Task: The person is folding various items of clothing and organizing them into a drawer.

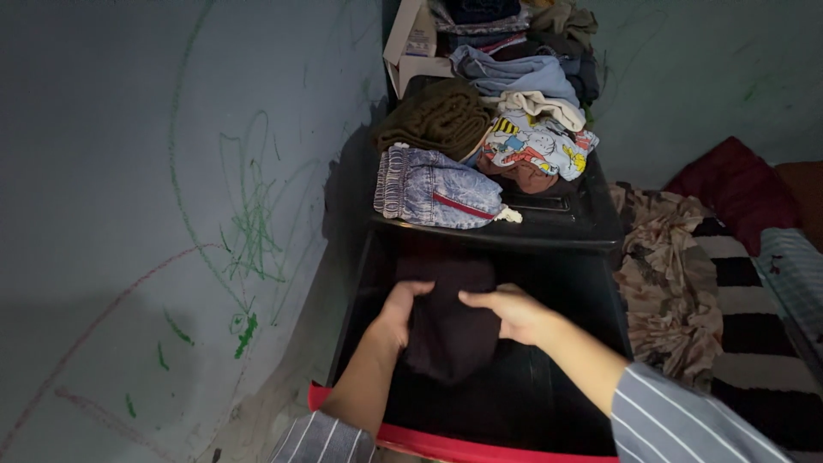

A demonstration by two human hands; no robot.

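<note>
Leftmost, a grey wall [129, 214] carries green and red crayon scribbles. Against it stands a black bin [549, 403] with a red rim along its near edge, open at the top. Both hands are down inside the bin, toward its left half. The left hand [397, 313] has its fingers curled over the left edge of a dark garment [450, 334], clamped on the cloth. The right hand [510, 313] lies on the garment's upper right side, fingers extended toward the left hand and pressed flat against the fabric; whether it grips the cloth cannot be told. The two hands are near each other but apart. The garment is folded and rests inside the bin, close to its far left corner. Both forearms wear striped sleeves [677, 420].

Beyond the bin's far edge sits a black lid [574, 214] bearing a stack of folded clothes. At its near left corner lies a blue patterned bundle [433, 189]. Behind that sits an olive knit [437, 120], and just to the right of it a cartoon-print cloth [536, 146]. Further back the pile continues with light blue and dark pieces, beside a cardboard box [410, 43].

Right of the bin, a camouflage cloth [669, 283] lies crumpled, touching a black-and-white striped blanket [746, 343]. A dark red cushion [737, 189] rests behind them.
</note>
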